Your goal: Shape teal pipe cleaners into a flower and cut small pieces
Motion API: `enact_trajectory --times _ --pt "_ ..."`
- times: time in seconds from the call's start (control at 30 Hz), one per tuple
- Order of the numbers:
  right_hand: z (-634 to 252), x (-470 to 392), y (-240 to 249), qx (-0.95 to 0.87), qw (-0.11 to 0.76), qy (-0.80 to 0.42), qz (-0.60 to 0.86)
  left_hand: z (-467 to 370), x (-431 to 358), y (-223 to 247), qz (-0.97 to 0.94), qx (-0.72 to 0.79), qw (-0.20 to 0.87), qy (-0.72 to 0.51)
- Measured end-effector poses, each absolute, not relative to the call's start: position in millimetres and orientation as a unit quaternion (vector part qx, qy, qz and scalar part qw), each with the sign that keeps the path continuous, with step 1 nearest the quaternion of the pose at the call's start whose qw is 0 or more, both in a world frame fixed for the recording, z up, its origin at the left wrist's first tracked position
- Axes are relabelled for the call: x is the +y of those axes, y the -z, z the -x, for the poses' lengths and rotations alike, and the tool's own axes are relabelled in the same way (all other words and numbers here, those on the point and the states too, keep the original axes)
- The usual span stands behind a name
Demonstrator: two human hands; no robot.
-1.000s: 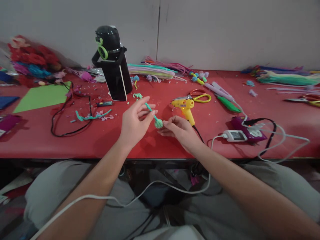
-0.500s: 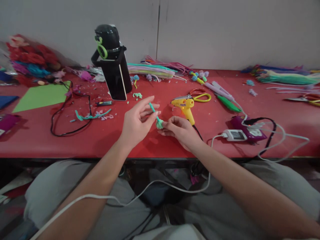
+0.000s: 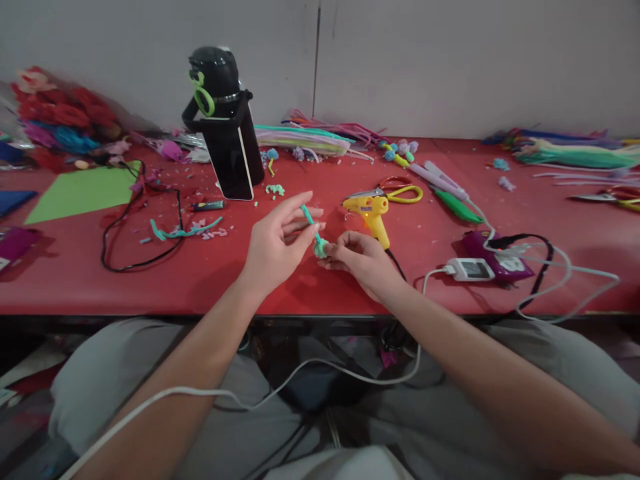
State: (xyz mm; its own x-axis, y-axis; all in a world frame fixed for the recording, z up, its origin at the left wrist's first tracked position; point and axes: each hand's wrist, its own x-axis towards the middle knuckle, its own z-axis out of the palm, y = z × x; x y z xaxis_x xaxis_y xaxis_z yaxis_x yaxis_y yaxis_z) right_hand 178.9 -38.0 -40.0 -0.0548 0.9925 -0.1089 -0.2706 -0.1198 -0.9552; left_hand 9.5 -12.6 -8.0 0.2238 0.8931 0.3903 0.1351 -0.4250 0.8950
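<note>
My left hand (image 3: pixel 280 243) pinches a teal pipe cleaner stem (image 3: pixel 308 215) between thumb and fingers, over the front of the red table (image 3: pixel 200 290). At the stem's lower end is a small, pale green fuzzy bunch (image 3: pixel 321 249). The thumb and fingertips of my right hand (image 3: pixel 357 260) are closed on the side of that bunch. A yellow glue gun (image 3: pixel 373 217) lies just beyond my right hand, its black cord running toward the table edge. Behind the glue gun rest scissors (image 3: pixel 404 194) with yellow and red handles.
A black bottle (image 3: pixel 215 80) with a phone (image 3: pixel 229 163) leaning on it stands at the back left. Bundles of pipe cleaners (image 3: pixel 570 157) line the wall. Right of my hands sit a white power bank (image 3: pixel 470 269) and tangled cables. A white cable (image 3: pixel 320 363) crosses my lap.
Both hands, with the teal stem and green bunch, have shifted very slightly to the right. The bunch looks slightly turned. Nothing else on the table has visibly moved.
</note>
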Motion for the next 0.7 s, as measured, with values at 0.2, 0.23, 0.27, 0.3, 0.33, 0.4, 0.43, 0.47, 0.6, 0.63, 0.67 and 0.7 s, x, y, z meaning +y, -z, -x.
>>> enact_trajectory --times 0.2,0.23,0.27,0.3,0.33,0.4,0.43,0.47,0.6,0.63,0.67,0.7 --pt "-178.7 -38.0 40.9 -0.418 0.525 -0.590 0.449 -10.9 -13.8 8.2 -0.677 0.388 0.388 -0.490" --pt "-178.5 -38.2 40.9 -0.419 0.526 -0.588 0.449 -11.1 -13.9 8.3 -0.677 0.387 0.388 -0.491" --pt "-178.4 -38.5 40.8 -0.419 0.528 -0.586 0.449 -11.3 -14.1 8.4 -0.677 0.384 0.389 -0.493" --pt "-178.2 -38.8 40.7 -0.420 0.529 -0.584 0.449 -11.6 -14.3 8.5 -0.676 0.381 0.390 -0.496" --pt "-178.1 -39.1 40.7 -0.421 0.531 -0.582 0.450 -11.7 -14.5 8.7 -0.677 0.377 0.390 -0.498" --pt "-177.8 -39.3 40.9 -0.422 0.530 -0.578 0.455 -11.9 -14.6 9.2 -0.678 0.373 0.391 -0.499" --pt "-177.7 -39.2 41.0 -0.423 0.530 -0.575 0.458 -11.9 -14.4 9.3 -0.678 0.374 0.389 -0.499" --pt "-177.7 -38.9 41.0 -0.422 0.529 -0.575 0.460 -11.9 -14.0 9.4 -0.678 0.377 0.388 -0.498" --pt "-177.9 -37.4 39.8 -0.411 0.520 -0.593 0.458 -11.3 -10.9 8.9 -0.674 0.392 0.378 -0.499" --pt "-178.1 -37.2 39.4 -0.411 0.517 -0.597 0.456 -11.1 -10.1 8.8 -0.673 0.395 0.376 -0.500" --pt "-178.3 -37.2 39.1 -0.413 0.515 -0.597 0.455 -11.0 -9.4 8.8 -0.672 0.397 0.374 -0.501" --pt "-178.5 -37.3 39.0 -0.419 0.515 -0.594 0.455 -11.0 -8.9 8.9 -0.672 0.398 0.373 -0.501"
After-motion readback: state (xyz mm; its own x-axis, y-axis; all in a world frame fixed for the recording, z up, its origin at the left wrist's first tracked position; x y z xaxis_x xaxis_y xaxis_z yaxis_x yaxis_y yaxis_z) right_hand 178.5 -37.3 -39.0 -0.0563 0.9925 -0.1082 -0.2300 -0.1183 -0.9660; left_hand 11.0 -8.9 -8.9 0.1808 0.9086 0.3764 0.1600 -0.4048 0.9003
